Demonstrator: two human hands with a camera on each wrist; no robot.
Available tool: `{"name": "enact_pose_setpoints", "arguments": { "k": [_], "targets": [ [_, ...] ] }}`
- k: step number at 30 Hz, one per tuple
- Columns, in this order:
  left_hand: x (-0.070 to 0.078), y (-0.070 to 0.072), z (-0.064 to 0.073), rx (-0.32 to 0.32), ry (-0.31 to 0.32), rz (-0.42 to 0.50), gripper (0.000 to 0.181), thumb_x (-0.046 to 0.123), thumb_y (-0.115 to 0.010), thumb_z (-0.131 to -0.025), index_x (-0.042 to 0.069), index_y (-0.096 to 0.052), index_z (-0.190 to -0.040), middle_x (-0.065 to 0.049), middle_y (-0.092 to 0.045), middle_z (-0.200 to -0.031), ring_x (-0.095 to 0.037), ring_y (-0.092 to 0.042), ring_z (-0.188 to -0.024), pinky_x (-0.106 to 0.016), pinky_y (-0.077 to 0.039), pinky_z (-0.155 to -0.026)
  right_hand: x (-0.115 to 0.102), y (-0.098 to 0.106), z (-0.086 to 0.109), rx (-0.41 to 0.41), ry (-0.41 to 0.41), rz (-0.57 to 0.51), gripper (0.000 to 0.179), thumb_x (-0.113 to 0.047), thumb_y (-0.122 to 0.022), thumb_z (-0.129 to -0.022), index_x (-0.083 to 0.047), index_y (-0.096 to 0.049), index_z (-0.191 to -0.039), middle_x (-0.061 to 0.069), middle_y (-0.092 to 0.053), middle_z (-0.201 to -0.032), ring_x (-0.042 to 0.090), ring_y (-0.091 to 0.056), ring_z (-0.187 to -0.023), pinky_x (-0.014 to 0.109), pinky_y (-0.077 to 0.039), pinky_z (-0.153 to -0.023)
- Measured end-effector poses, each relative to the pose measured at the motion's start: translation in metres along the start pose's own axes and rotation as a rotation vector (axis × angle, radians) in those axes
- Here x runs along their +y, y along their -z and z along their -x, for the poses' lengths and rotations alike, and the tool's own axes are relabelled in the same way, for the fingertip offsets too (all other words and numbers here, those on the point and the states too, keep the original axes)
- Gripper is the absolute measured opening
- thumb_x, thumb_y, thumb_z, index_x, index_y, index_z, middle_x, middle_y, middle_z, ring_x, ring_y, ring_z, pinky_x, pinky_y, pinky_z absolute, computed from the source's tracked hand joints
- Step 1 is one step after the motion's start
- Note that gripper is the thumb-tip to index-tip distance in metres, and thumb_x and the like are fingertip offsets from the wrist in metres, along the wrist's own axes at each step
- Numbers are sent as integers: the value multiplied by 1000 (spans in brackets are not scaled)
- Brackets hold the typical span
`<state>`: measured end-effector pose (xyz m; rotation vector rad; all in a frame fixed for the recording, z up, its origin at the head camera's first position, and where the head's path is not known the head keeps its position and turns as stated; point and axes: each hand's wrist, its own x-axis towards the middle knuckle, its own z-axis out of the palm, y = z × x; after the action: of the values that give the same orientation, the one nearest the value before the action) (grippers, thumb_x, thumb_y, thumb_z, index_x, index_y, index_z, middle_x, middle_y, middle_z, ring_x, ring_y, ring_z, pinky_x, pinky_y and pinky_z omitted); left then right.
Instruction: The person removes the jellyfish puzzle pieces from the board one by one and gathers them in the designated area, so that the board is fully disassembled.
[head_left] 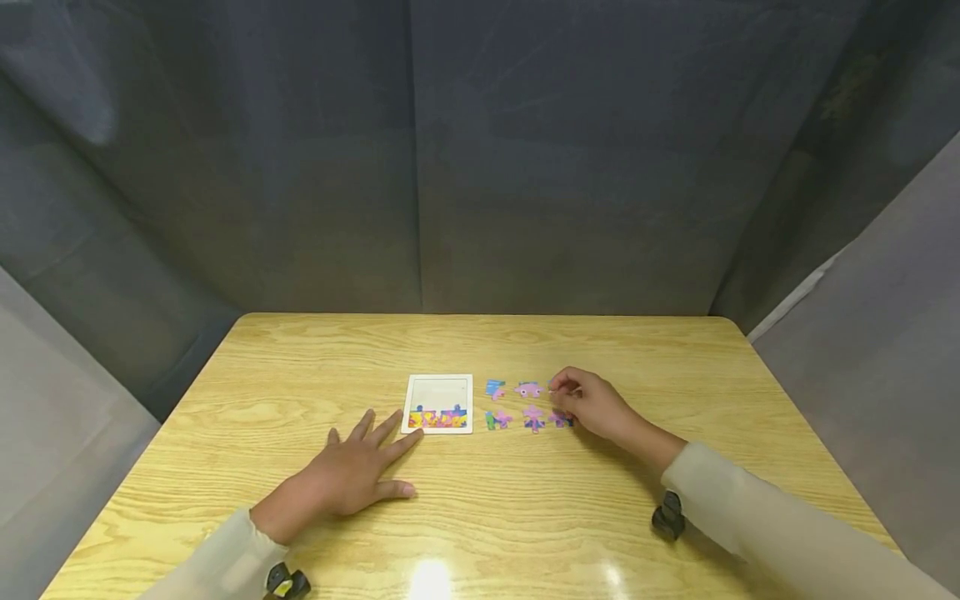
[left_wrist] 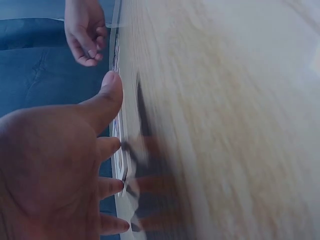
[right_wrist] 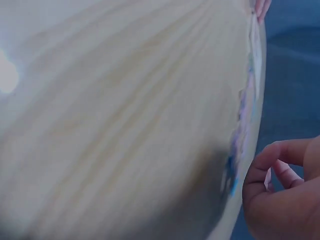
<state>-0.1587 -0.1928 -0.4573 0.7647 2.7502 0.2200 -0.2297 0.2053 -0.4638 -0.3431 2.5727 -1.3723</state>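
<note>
My right hand (head_left: 588, 404) is over the right end of two rows of jigsaw puzzle pieces, its thumb and fingers pinching a puzzle piece, mostly hidden; a pale sliver shows between the fingers in the right wrist view. Beside it in the upper row lie a pink piece with eyes (head_left: 529, 389) and a blue-and-pink piece (head_left: 496, 389). Below them are a green-and-pink piece (head_left: 498, 420), a pink-and-purple piece (head_left: 533, 419) and a partly covered purple piece (head_left: 560, 419). My left hand (head_left: 352, 475) rests spread, fingertips at the lower left of the white puzzle frame (head_left: 412, 392).
A colourful yellow-and-pink strip of joined pieces (head_left: 437, 418) fills the bottom of the frame. The wooden table (head_left: 480, 525) reaches back to a dark curtain (head_left: 480, 167). Light sheets hang at both sides.
</note>
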Motion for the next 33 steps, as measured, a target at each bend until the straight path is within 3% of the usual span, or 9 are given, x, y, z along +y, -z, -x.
{"name": "enact_pose_setpoints", "arguments": {
  "k": [12,17,23,27,33],
  "targets": [
    [0,-1,2,-1,7,11,83,73,-48,-95,31,-29,-164,-9,-13,-173,-56,-13,-152,-88,-21,-101,-35,-31,-19,-46,39,-22,18,-7,-57,-105,3,-61,-120,13,-60,-101,19,-52,-62,25,-43,-54],
    [0,-1,1,-7,13,7,83,73,-49,-95,31,-29,-164,-8,-13,-173,-55,-14,-153,-87,-24,-100,-46,-43,-24,-54,60,-30,17,-6,-57,-105,3,-60,-119,13,-60,-101,25,-55,-65,25,-42,-53],
    [-1,-3,1,-13,22,-14,88,74,-55,-91,33,-27,-164,-6,-11,-174,-54,-13,-153,-86,-28,-100,-54,-57,-30,-81,62,-37,18,-7,-56,-105,1,-60,-121,10,-61,-105,16,-50,-60,23,-39,-49],
    [-1,-4,1,-14,23,-25,90,74,-56,-90,34,-26,-164,-6,-10,-174,-53,-11,-154,-86,-28,-100,-57,-65,-35,-96,80,-44,19,-6,-56,-105,2,-60,-121,10,-60,-105,20,-56,-67,26,-47,-58],
    [-1,-4,1,-10,25,-24,90,74,-56,-90,33,-26,-164,-6,-11,-174,-54,-12,-154,-86,-28,-100,-59,-77,-43,-134,102,-53,20,-7,-54,-106,3,-58,-122,10,-58,-102,19,-55,-67,27,-52,-60]
  ]
}}
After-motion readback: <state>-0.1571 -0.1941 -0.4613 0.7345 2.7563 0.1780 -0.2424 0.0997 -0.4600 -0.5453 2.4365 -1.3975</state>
